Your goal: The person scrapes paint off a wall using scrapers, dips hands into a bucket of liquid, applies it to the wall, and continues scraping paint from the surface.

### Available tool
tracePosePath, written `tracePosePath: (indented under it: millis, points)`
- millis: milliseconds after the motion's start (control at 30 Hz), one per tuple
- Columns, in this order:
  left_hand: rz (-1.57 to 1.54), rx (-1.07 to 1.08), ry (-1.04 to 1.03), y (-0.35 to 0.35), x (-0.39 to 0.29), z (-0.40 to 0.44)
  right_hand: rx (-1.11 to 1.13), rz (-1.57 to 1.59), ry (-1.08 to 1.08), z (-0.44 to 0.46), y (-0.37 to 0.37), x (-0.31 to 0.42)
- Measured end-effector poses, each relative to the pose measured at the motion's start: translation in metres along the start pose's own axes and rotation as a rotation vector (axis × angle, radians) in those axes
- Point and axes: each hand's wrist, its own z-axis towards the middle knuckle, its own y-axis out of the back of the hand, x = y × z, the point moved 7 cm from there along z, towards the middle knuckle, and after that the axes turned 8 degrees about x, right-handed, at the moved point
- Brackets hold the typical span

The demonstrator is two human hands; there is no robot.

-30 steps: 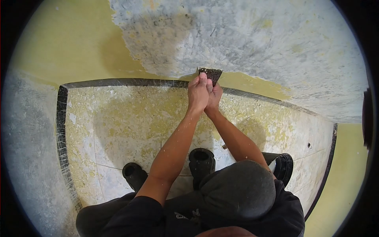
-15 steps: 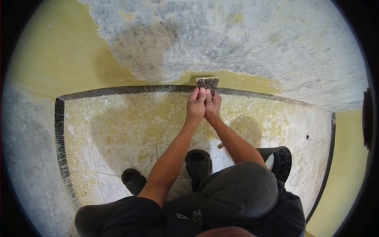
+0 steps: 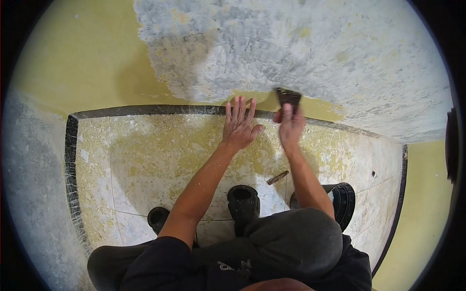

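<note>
My right hand (image 3: 292,123) is closed round a scraper, its dark, wide blade (image 3: 288,96) raised against the lower part of the wall (image 3: 233,53). Some motion blur softens that hand and the blade. To its left, my left hand (image 3: 239,127) is open, fingers spread and pointing at the wall's foot, near the dark skirting strip (image 3: 165,110). It holds nothing. Much of the wall is stripped to mottled grey-white, with yellow-green paint (image 3: 87,63) left at the left side and in a band low down.
Paint flakes (image 3: 170,145) litter the tiled floor (image 3: 145,194). A short brown stick-like piece (image 3: 277,177) lies near my dark shoe (image 3: 243,201). Close to my right knee stands a black bucket-like container (image 3: 343,206). A yellow wall (image 3: 420,194) rises at the right.
Both hands were together on the scraper. Now my left hand has let go and spread its fingers, while my right hand has carried the scraper to the right. The view has shifted slightly.
</note>
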Motion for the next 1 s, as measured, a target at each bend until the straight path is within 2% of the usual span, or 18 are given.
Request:
tracePosePath:
  millis: [33, 133, 167, 200, 233, 300, 333, 400, 500, 633, 700, 767, 900, 1000]
  points:
    - [-0.008, -0.005, 0.003, 0.0, -0.004, -0.008, -0.044, -0.07, 0.039, 0.007, 0.017, 0.02]
    - [-0.215, 0.038, 0.051, -0.002, -0.015, -0.017, 0.073, -0.81, 0.083, 0.026, 0.053, 0.079]
    - [-0.425, 0.074, 0.222, -0.003, -0.011, -0.021, 0.113, -1.051, 0.113, 0.029, 0.055, 0.1]
    - [-0.63, 0.109, 0.395, -0.009, -0.006, -0.025, 0.176, -1.156, 0.149, 0.035, 0.055, 0.111]
    - [-0.636, 0.111, 0.396, -0.016, -0.007, -0.025, 0.24, -1.257, 0.185, 0.039, 0.053, 0.12]
    - [-1.549, 0.102, 0.445, -0.05, -0.009, -0.025, 0.253, -1.328, 0.202, 0.042, 0.047, 0.131]
    - [-1.552, 0.099, 0.444, -0.04, -0.009, -0.026, 0.307, -1.392, 0.226, 0.043, 0.041, 0.126]
    - [-1.659, 0.258, 0.315, -0.017, -0.025, -0.023, 0.42, -1.507, 0.269, 0.043, 0.03, 0.12]
    - [-1.756, 0.131, 0.264, -0.021, -0.03, -0.017, 0.493, -1.518, 0.286, 0.042, 0.01, 0.102]
    - [-1.834, 0.199, 0.315, -0.007, -0.038, -0.02, 0.447, -1.543, 0.315, 0.038, 0.001, 0.132]
    - [-1.849, 0.217, 0.282, -0.004, -0.041, -0.024, 0.474, -1.536, 0.294, 0.041, 0.003, 0.124]
    - [-1.836, 0.217, 0.293, -0.007, -0.04, -0.029, 0.493, -1.522, 0.476, 0.036, -0.004, 0.116]
    - [-1.816, 0.198, 0.257, -0.011, -0.035, -0.029, 0.509, -1.537, 0.371, 0.038, -0.006, 0.128]
    - [-1.821, 0.164, 0.246, -0.008, -0.035, -0.026, 0.614, -1.587, 0.372, 0.04, -0.007, 0.09]
